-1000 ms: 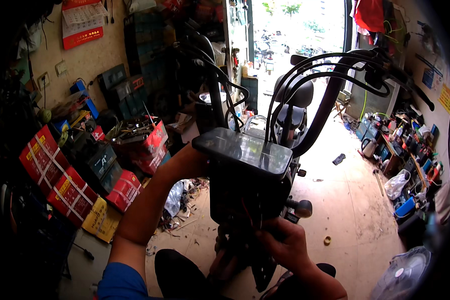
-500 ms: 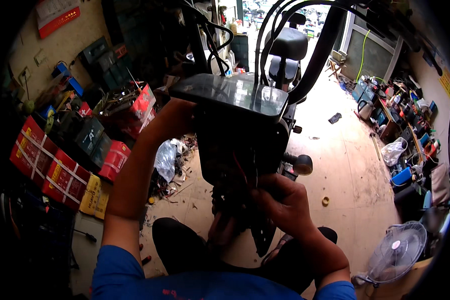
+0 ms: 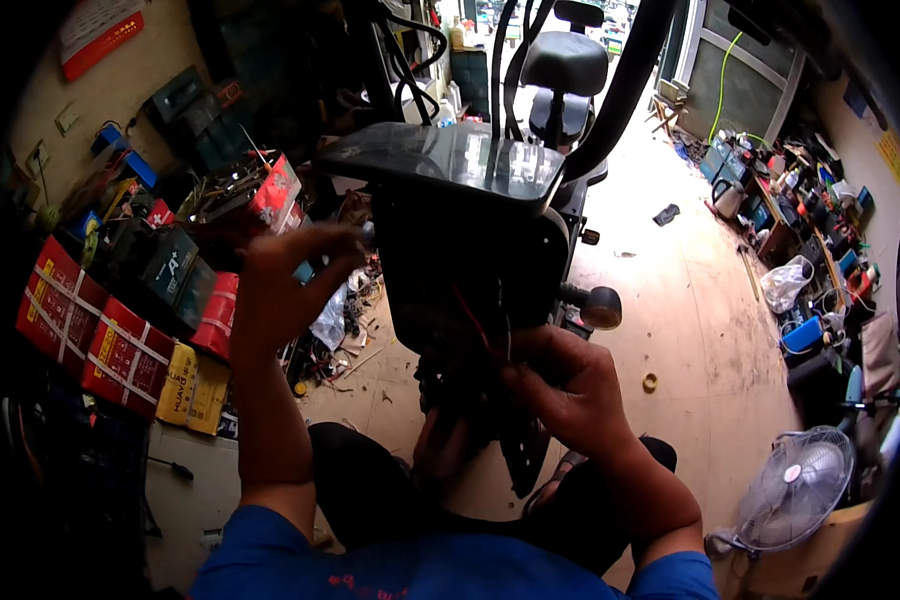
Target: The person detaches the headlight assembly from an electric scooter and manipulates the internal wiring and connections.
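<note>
In front of me stands a dark electric scooter, its glossy flat top panel (image 3: 450, 160) above a deeply shadowed black front body (image 3: 460, 250). Thin wires, one red (image 3: 467, 308) and one whitish (image 3: 503, 310), hang at the lower front. My right hand (image 3: 570, 385) is closed in a pinch on the whitish wire beside that body. Raised left of the panel, my left hand (image 3: 285, 290) is clear of the scooter, thumb and fingers apart and slightly blurred. Nothing shows between its fingers. The wires' lower ends are lost in shadow.
Red strapped cartons (image 3: 130, 360) and a yellow carton (image 3: 192, 388) line the left side. A padded seat (image 3: 566, 64) rises behind the panel. At right are a cluttered shelf (image 3: 770, 235) and a floor fan (image 3: 795, 490). A yellow ring (image 3: 650, 382) lies on the floor.
My left hand has come away from beneath the panel's left edge and moved left and down. The right hand keeps its pinch in nearly the same place. The view has shifted slightly.
</note>
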{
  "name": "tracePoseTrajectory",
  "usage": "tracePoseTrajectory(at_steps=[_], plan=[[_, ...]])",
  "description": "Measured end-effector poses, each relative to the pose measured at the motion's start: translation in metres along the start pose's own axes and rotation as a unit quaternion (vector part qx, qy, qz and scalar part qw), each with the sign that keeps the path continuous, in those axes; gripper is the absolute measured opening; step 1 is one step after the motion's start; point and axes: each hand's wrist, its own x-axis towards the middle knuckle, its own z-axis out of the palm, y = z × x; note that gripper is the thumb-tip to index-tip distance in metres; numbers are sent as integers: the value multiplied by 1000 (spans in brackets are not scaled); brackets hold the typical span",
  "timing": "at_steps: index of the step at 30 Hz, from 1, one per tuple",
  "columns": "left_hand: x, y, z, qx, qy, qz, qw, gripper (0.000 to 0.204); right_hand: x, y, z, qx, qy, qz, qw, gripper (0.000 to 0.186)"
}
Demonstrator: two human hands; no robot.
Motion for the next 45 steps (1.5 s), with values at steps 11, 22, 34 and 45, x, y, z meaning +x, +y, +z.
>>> tracePoseTrajectory(at_steps=[11,22,34,45], plan=[[-92,58,100,-188,1,-83,979,25,1,-12,4,98,-20,35,994,27],[-89,72,136,-288,118,-173,935,21,-1,-17,3,111,17,95,989,29],[-88,93,124,-390,143,-237,878,14,0,-3,8,79,34,33,996,29],[-90,88,121,-489,76,-326,805,18,-1,-12,15,96,35,49,994,26]])
